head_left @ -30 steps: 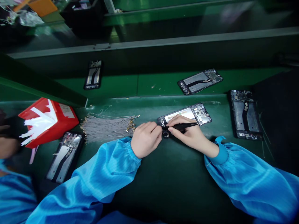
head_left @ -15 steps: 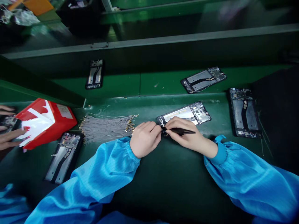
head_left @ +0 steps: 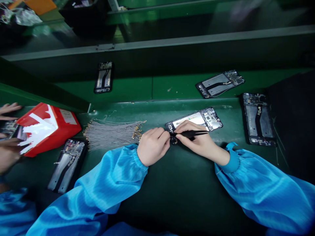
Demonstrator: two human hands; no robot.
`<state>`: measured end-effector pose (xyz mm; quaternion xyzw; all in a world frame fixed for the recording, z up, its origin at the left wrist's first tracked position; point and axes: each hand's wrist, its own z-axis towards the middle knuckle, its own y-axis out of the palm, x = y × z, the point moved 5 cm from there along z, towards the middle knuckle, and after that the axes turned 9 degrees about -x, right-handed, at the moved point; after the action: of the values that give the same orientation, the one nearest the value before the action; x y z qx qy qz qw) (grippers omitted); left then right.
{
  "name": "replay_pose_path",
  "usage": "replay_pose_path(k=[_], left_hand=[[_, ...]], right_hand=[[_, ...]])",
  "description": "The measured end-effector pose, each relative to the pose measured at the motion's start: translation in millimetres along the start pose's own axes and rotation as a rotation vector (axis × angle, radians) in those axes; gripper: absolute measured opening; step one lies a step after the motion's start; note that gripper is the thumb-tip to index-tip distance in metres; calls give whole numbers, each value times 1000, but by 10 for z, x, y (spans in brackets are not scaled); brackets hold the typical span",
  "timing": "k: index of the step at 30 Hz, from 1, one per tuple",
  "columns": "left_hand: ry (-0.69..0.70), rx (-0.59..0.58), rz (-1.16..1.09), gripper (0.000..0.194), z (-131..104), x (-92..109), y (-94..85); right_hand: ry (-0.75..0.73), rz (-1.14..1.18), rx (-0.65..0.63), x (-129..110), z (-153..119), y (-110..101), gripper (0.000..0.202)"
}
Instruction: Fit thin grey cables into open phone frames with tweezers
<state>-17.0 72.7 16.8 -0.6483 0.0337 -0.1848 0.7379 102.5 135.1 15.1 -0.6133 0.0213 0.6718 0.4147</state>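
An opened phone [head_left: 212,119] lies slanted on the green bench, its circuit board bare at the right end. My left hand [head_left: 153,147] is closed at the phone's lower left end, and its curled fingers hide what they pinch. My right hand [head_left: 197,139] is closed round black tweezers [head_left: 197,132], whose two prongs point right, away from the phone's left end. The right fingertips meet the left ones at that end. Left of my left hand lies a bundle of thin grey cables [head_left: 110,134] with gold-coloured ends.
More opened phones lie around: one at left [head_left: 66,167], one at right [head_left: 258,119], and two on the raised green strip behind, a left one [head_left: 103,78] and a right one [head_left: 220,84]. A red bin [head_left: 66,131] stands at left, beside a co-worker's hand [head_left: 10,155].
The two phones on the back strip have shifted right. The tweezers have turned slightly in my right hand, so both prongs show. The co-worker's hands have moved; my left hand stays put.
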Motion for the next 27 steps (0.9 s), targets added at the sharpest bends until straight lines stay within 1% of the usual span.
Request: replay_pose_path(k=[5, 10, 14, 16, 18, 20, 22, 23, 25, 26, 27], left_hand=[[0, -10, 9, 16, 5, 1, 5], [11, -49, 3, 16, 4, 2, 17], [19, -93, -19, 16, 11, -10, 6], [30, -130, -44, 16, 15, -29, -9], [70, -185, -85, 18, 14, -45, -22], [155, -253, -128, 17, 1, -41, -26], [250, -289, -132, 18, -25, -15, -29], [294, -282, -114, 18, -40, 8, -33], [369, -220, -47, 18, -68, 73, -50], [402, -179, -10, 17, -81, 116, -58], [437, -146, 22, 15, -91, 162, -63]], right_hand=[[-14, -18, -10, -16, 7, 1, 6], [-119, -110, -51, -96, 12, 23, 6], [-184, -176, -93, -153, 3, 70, 8], [-180, -165, -77, -167, 2, 90, 7], [-180, -134, -49, -174, 5, 86, 6], [-176, -107, 11, -152, -1, 6, 7], [-125, -146, 140, -73, -43, -197, 7], [-74, -201, 237, -13, -90, -345, 6], [58, -381, 445, 114, -240, -663, 5], [140, -480, 526, 176, -329, -801, 4], [201, -566, 570, 223, -412, -903, 3]])
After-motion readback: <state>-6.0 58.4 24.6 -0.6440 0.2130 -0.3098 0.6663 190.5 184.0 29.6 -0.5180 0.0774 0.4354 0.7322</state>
